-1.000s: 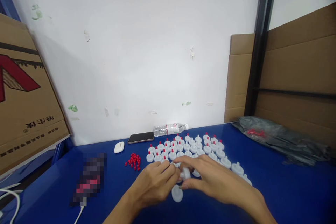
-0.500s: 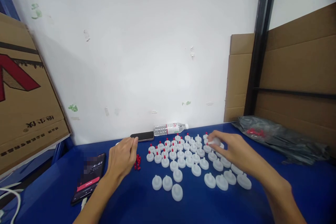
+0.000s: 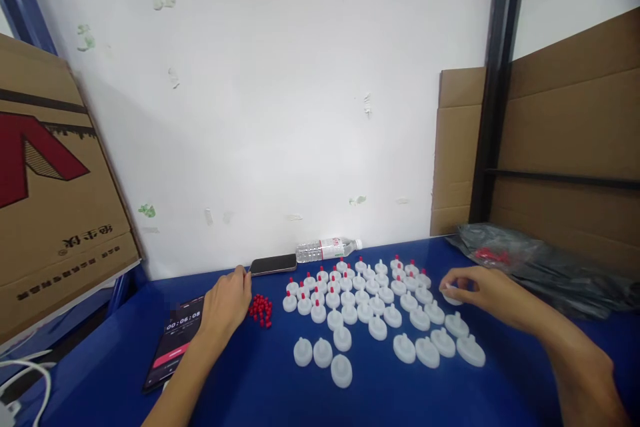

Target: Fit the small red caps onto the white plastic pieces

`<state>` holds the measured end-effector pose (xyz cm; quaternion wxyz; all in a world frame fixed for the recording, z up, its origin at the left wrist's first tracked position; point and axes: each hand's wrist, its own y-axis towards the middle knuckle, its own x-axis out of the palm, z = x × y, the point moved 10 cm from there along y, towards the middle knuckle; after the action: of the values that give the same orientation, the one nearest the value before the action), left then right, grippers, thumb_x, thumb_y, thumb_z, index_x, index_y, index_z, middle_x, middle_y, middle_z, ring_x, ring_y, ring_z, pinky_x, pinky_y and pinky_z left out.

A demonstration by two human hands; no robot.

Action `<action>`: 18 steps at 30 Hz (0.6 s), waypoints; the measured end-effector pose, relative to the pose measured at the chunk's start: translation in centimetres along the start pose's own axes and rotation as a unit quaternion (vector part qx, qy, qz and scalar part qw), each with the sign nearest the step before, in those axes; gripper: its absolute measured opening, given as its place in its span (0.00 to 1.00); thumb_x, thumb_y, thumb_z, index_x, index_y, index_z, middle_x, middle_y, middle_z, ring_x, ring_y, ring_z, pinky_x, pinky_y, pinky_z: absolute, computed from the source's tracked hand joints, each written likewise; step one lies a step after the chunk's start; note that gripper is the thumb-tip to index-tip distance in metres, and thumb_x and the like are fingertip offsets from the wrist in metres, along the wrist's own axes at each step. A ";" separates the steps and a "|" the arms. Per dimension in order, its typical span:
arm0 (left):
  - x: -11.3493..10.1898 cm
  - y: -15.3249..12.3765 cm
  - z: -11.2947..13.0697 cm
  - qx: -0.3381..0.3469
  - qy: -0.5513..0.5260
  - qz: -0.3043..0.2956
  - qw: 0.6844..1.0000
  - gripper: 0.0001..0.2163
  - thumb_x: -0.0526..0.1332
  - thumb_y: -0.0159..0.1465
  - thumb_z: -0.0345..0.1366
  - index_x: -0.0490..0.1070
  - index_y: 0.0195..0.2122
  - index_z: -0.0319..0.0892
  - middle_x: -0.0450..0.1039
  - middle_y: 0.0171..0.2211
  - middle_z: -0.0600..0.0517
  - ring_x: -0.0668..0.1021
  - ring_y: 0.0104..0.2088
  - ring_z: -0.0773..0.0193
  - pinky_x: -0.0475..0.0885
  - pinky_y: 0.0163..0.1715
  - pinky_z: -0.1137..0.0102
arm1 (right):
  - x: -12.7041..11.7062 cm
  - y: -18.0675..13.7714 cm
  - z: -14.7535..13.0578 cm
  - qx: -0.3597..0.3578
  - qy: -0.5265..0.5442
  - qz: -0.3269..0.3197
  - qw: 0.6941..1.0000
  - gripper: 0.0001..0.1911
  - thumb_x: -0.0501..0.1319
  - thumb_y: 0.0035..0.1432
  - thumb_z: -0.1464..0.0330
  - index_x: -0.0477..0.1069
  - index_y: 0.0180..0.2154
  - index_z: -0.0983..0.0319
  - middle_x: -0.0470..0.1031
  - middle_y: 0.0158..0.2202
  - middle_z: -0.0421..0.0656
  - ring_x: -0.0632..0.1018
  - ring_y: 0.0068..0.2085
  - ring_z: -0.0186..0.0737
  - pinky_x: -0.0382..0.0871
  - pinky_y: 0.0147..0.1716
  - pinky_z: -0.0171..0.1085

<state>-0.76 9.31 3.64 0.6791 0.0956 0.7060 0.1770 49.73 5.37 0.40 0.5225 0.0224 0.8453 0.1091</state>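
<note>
Several white plastic caps [image 3: 378, 310] stand in rows on the blue table [image 3: 280, 387]; those at the back carry small red plugs on top. A small heap of loose red plugs [image 3: 261, 309] lies to the left of the rows. My left hand [image 3: 226, 303] rests just left of that heap, fingers curled toward it; whether it holds anything is hidden. My right hand [image 3: 483, 291] is at the right end of the rows, fingers pinched on a white cap [image 3: 452, 295] resting on the table.
A phone with a running timer [image 3: 175, 341] lies left of my left arm. Another dark phone [image 3: 273, 264] and a lying water bottle [image 3: 327, 249] sit by the wall. A cardboard box [image 3: 55, 193] stands at left, a black plastic bag [image 3: 540, 263] at right.
Both hands parted from the middle of the rows. The left went to the red plugs, uncovering the timer phone. The right swept to the back rows, then to the right end with a cap.
</note>
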 end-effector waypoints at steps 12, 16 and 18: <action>2.7 1.2 -2.2 -0.001 -0.016 -0.057 0.998 0.13 0.51 0.68 0.28 0.75 0.40 0.41 0.77 0.44 0.41 0.81 0.44 0.51 0.68 0.36 0.67 | 1.2 0.0 -1.7 -0.018 0.045 -0.023 0.999 0.28 0.55 0.59 0.44 0.76 0.50 0.54 0.79 0.51 0.45 0.78 0.50 0.54 0.72 0.51 0.45; 3.1 1.2 -2.2 0.000 -0.038 -0.067 0.997 0.11 0.55 0.66 0.30 0.74 0.46 0.44 0.79 0.46 0.44 0.80 0.47 0.51 0.68 0.37 0.67 | 1.4 0.2 -2.9 -0.025 0.038 -0.011 0.999 0.36 0.52 0.59 0.40 0.73 0.56 0.56 0.73 0.59 0.47 0.71 0.60 0.58 0.64 0.61 0.49; 3.4 1.2 -2.2 0.001 -0.051 -0.074 0.996 0.10 0.56 0.66 0.31 0.74 0.45 0.45 0.80 0.45 0.46 0.80 0.46 0.52 0.68 0.36 0.68 | 1.8 0.3 -2.9 -0.013 0.038 -0.018 0.999 0.38 0.50 0.59 0.39 0.71 0.58 0.57 0.71 0.61 0.47 0.70 0.62 0.58 0.63 0.63 0.49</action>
<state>-3.26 11.43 1.03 0.7254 0.0527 0.6758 0.1199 46.34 5.44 0.08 0.4919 -0.0038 0.8635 0.1111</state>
